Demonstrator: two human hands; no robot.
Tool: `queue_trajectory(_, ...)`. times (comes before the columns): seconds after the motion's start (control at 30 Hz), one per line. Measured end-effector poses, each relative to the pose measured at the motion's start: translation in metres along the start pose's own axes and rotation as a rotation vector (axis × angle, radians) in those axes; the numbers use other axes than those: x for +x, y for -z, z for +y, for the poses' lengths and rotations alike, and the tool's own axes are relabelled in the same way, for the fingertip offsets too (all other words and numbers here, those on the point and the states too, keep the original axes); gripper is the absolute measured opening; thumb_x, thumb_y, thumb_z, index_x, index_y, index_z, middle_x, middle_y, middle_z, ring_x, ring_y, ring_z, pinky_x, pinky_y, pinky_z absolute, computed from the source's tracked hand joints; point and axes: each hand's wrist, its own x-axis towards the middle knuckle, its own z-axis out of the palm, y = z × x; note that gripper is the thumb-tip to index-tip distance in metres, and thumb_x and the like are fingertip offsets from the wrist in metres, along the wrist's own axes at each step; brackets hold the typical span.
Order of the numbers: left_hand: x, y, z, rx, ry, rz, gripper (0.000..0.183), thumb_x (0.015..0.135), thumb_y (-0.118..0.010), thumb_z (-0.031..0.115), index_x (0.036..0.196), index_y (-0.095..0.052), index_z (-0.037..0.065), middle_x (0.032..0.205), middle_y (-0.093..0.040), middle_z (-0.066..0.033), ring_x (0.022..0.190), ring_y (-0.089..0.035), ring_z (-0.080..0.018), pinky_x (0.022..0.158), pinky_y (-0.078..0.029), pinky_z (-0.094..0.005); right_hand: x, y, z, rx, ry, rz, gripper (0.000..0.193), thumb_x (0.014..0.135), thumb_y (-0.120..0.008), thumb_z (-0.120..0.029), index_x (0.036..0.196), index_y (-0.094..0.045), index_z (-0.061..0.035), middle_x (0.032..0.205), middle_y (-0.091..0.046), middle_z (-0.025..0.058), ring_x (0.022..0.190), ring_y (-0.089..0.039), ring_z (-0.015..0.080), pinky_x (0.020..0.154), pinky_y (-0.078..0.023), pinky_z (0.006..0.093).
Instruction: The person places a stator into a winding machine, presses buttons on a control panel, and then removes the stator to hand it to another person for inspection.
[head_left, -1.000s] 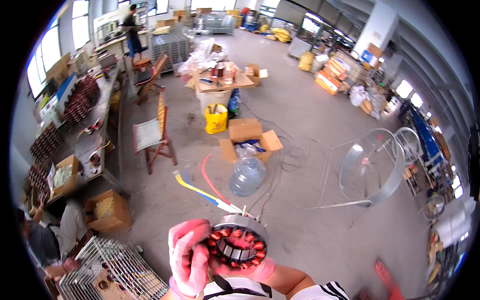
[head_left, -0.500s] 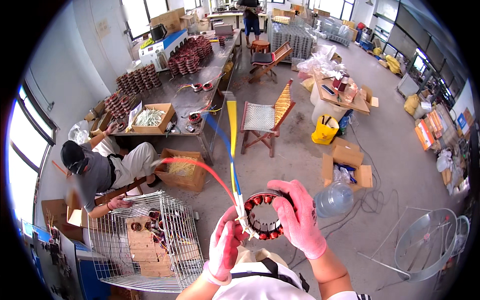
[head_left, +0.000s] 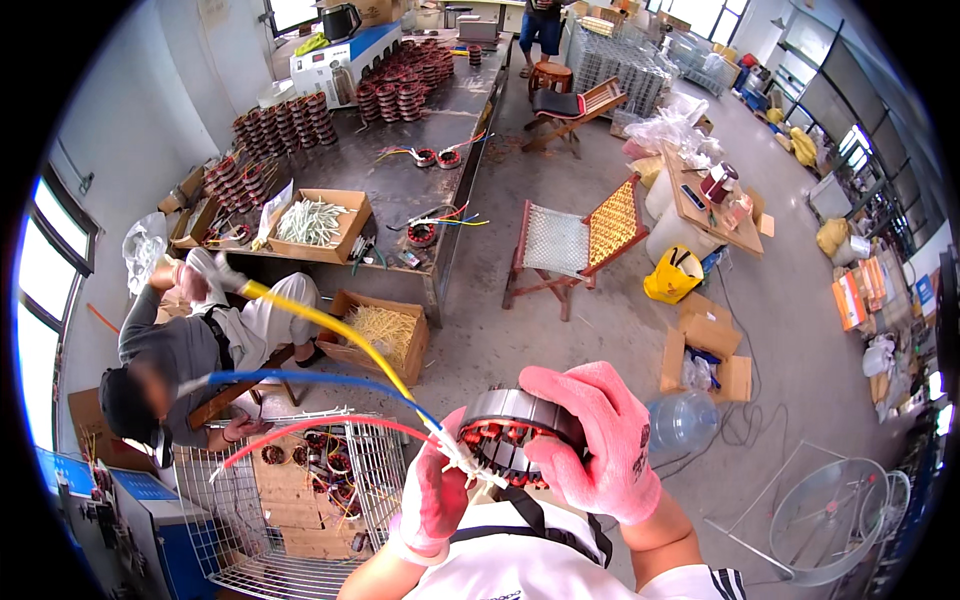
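Observation:
Held in front of my body is a ring-shaped motor stator (head_left: 497, 408) with a grey metal outer wall and red-brown windings inside. My right hand (head_left: 604, 437), in a pink glove, grips its right side with the fingers over the rim and the thumb inside. At the left edge, my left hand (head_left: 434, 497), gloved too, pinches the stator where white sleeving and ties gather the leads. From there a yellow wire (head_left: 335, 322), a blue wire (head_left: 320, 377) and a red wire (head_left: 325, 423) stretch leftward. The stator is tilted, its outer wall partly showing.
A wire cart (head_left: 290, 500) with several stators on cardboard stands at lower left. Beside it sits a co-worker (head_left: 190, 340). The workbench (head_left: 400, 215) carries stacked stators and a box of white sleeves (head_left: 312, 222). A folding chair (head_left: 560, 240) and water jug (head_left: 683, 422) stand on the floor.
The stator has tipped, showing more of its outer wall. Its wires have swung from upright to leftward. The co-worker has leaned and raised an arm, and my view has shifted.

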Motion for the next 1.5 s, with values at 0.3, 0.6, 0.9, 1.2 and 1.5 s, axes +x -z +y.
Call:
queue_trajectory(0.3,0.025,0.001,0.034,-0.04,0.04,-0.027,0.102,0.071,-0.068,0.062,0.142,-0.026,0.001,0.13,-0.05,-0.0141,0.116,-0.053,-0.0252,0.099,-0.042,-0.0396,0.036,-0.026,0.007,0.019,0.168,-0.051,0.053,0.063,-0.079,-0.025,0.109,-0.062,-0.0037,0.087,-0.06,0.0087,0.067,-0.06,0.0238,0.055,-0.049,0.0322)
queue_trajectory(0.6,0.051,-0.003,0.023,-0.063,-0.018,-0.011,0.097,0.075,-0.064,0.062,0.142,-0.027,0.003,0.137,-0.043,-0.0156,0.123,-0.047,-0.0296,0.104,-0.038,-0.0456,0.067,-0.015,0.026,0.027,0.165,-0.163,0.053,0.066,-0.077,-0.028,0.11,-0.059,-0.0036,0.081,-0.056,0.0062,0.065,-0.057,0.0223,0.053,-0.046,0.0322)
queue_trajectory(0.9,0.082,-0.017,0.002,-0.178,0.002,-0.023,0.102,0.07,-0.071,0.059,0.144,-0.025,0.006,0.144,-0.034,-0.0135,0.13,-0.038,-0.0324,0.107,-0.032,-0.0522,0.089,0.012,0.056,0.029,0.163,-0.177,0.048,0.07,-0.074,-0.029,0.108,-0.058,-0.004,0.08,-0.052,0.0066,0.063,-0.056,0.0221,0.052,-0.044,0.0319)
queue_trajectory(1.2,0.101,-0.016,0.012,0.088,-0.178,-0.015,0.088,0.083,-0.059,0.055,0.139,-0.028,-0.005,0.129,-0.049,-0.0168,0.119,-0.05,-0.0277,0.102,-0.039,-0.0422,0.103,-0.005,0.094,0.345,0.009,-0.255,0.036,0.084,-0.064,-0.025,0.111,-0.058,-0.0016,0.089,-0.061,0.0104,0.071,-0.059,0.0229,0.065,-0.048,0.0311)
queue_trajectory(1.5,0.058,-0.017,0.027,0.928,-0.96,0.426,0.04,0.08,-0.062,-0.003,0.118,-0.052,-0.001,0.109,-0.049,-0.0127,0.083,-0.058,-0.0159,0.071,-0.047,-0.0259,0.059,-0.14,0.111,2.32,-1.243,-0.586,0.044,0.096,-0.041,-0.034,0.129,-0.048,-0.0058,0.092,-0.055,0.0113,0.063,-0.04,0.017,0.056,-0.038,0.0271)
